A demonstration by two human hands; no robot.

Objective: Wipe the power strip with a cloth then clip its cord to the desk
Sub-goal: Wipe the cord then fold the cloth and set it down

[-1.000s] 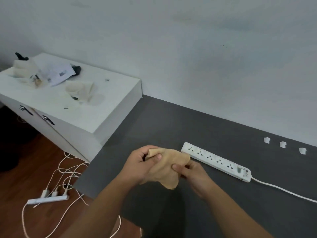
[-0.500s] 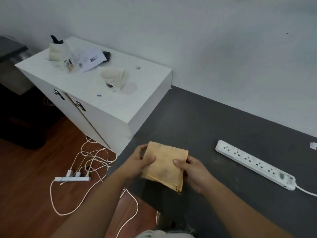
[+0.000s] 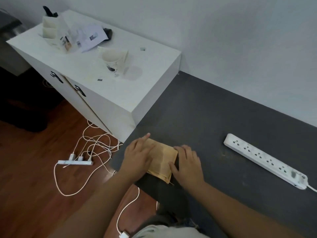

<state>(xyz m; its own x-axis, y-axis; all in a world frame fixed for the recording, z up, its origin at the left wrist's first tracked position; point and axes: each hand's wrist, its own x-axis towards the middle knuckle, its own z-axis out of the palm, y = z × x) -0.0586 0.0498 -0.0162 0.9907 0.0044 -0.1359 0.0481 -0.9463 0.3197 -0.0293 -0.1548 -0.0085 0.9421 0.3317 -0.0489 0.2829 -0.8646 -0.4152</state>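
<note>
A folded tan cloth (image 3: 163, 158) lies flat on the dark grey desk (image 3: 214, 117) near its left front corner. My left hand (image 3: 139, 156) presses flat on the cloth's left half, fingers spread. My right hand (image 3: 187, 163) rests on its right edge, thumb on the cloth. The white power strip (image 3: 265, 160) lies diagonally on the desk to the right, well apart from both hands, with grey smudges near its switch end. Its white cord (image 3: 312, 188) leaves the frame at the right edge.
A white cabinet (image 3: 103, 71) stands left of the desk with a mug (image 3: 113, 61), papers (image 3: 85, 37) and a holder on top. On the wooden floor lies a second power strip (image 3: 75, 162) with plugged chargers and looping white cables (image 3: 96, 145).
The cloth has gone from being held up between both hands to lying flat on the desk under them. The view has swung left and down, shifting the power strip to the right.
</note>
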